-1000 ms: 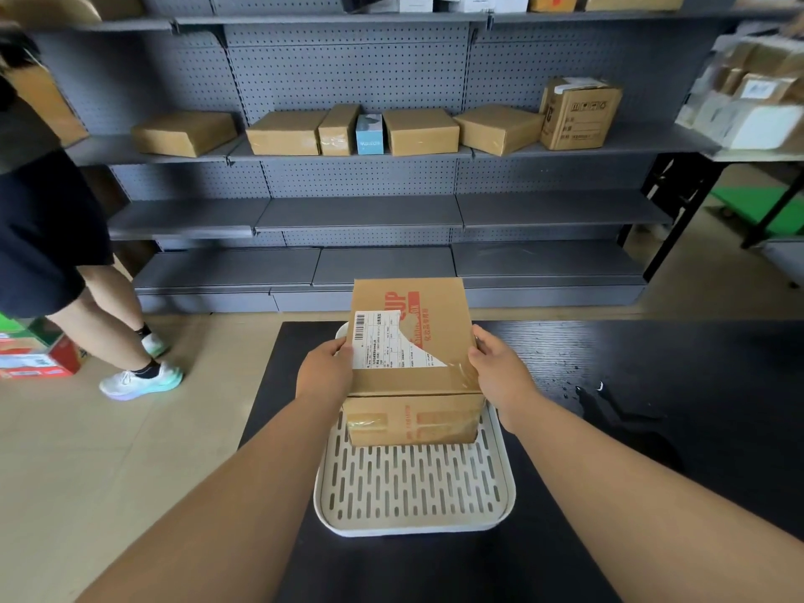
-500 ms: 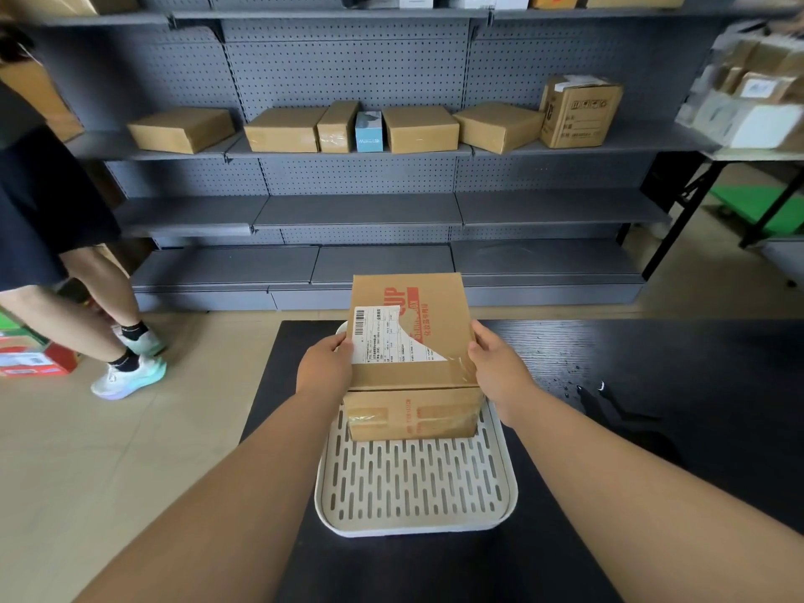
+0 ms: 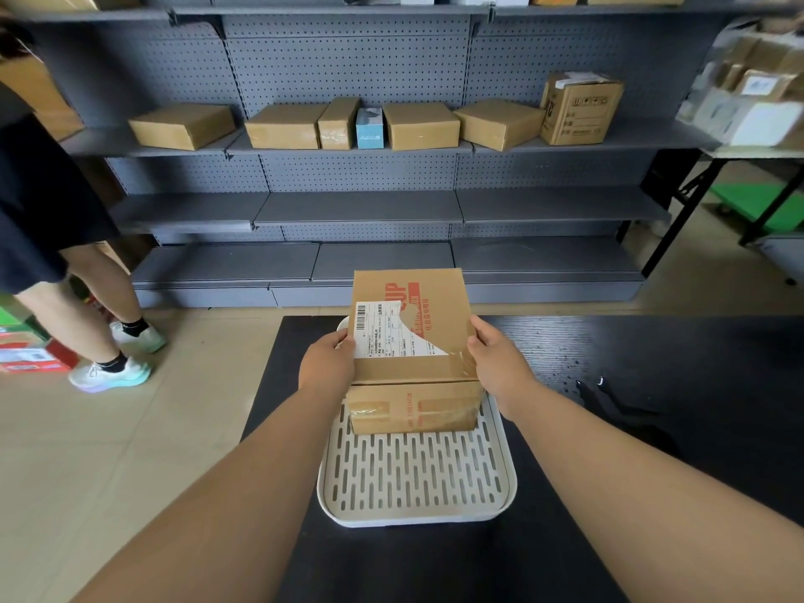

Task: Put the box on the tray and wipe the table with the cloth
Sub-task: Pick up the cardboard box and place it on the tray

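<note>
A brown cardboard box (image 3: 413, 337) with red print and a torn white label is over the far half of the white slotted tray (image 3: 417, 476). My left hand (image 3: 326, 363) grips its left side and my right hand (image 3: 496, 363) grips its right side. Whether the box's bottom touches the tray I cannot tell. The tray lies on the black table (image 3: 652, 428). A dark cloth (image 3: 618, 406) lies on the table to the right of the tray, hard to make out against the black top.
Grey shelving (image 3: 361, 206) stands beyond the table, with several cardboard boxes (image 3: 417, 124) on one shelf. A person's legs (image 3: 100, 306) are on the floor at the left. A second table with parcels (image 3: 757, 102) is at the far right.
The box stays held in both hands over the tray, almost still. The person at the left has stepped further left.
</note>
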